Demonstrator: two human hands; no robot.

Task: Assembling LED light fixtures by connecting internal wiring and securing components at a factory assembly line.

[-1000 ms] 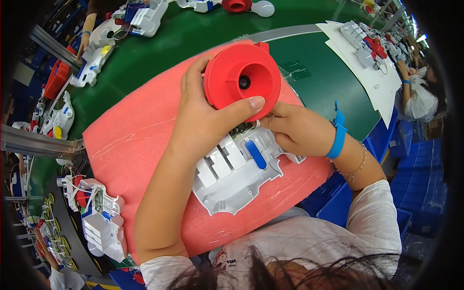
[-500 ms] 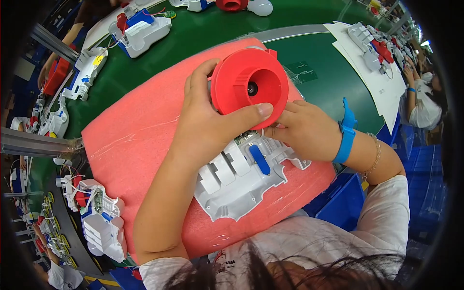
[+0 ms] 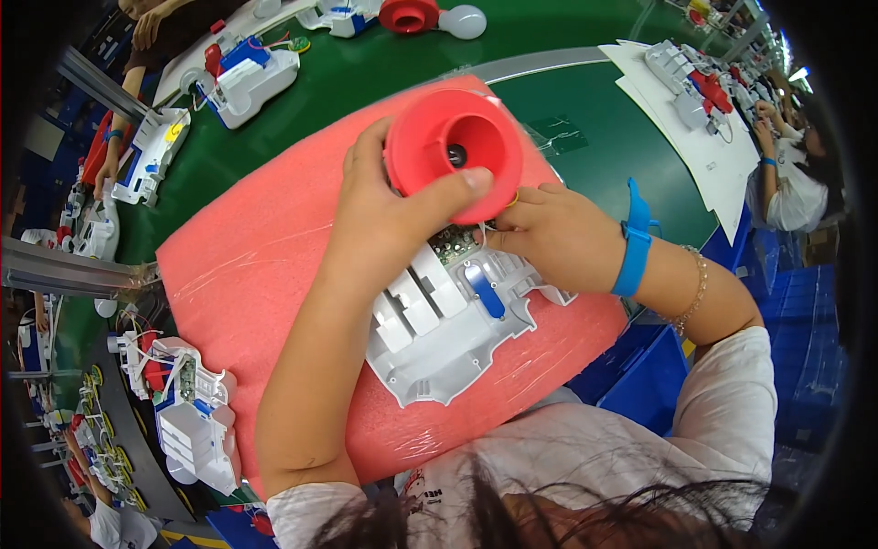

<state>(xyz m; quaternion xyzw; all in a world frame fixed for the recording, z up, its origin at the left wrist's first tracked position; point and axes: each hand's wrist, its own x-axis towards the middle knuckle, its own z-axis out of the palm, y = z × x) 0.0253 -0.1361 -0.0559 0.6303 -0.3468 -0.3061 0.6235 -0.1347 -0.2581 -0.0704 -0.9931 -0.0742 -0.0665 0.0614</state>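
Observation:
My left hand [image 3: 384, 201] grips a red round part [image 3: 412, 151] with a hollow collar in its middle, thumb over the rim and fingers round its left side. A dark round piece shows inside the collar. Below it, a white plastic half-shell housing [image 3: 434, 357] lies on a pink foam pad [image 3: 274, 265], with a blue oblong piece [image 3: 485, 291] screwed to it. Part of a green circuit board [image 3: 453, 245] shows under the red part. My right hand [image 3: 562, 238] is closed, its fingertips together at the board's edge beside a bit of yellow; what they pinch is hidden.
Another white housing with wires [image 3: 197, 412] stands at the pad's left. More housings [image 3: 256, 87] and a light bulb [image 3: 462, 23] rest on the green surface beyond. White sheets [image 3: 681, 137] lie at right, blue bins [image 3: 640, 371] below. Other people work at both sides.
The red part has shifted left and slightly up in my left hand, baring more of the circuit board. My right hand has moved slightly left with it. Housings on the far green surface have slid left.

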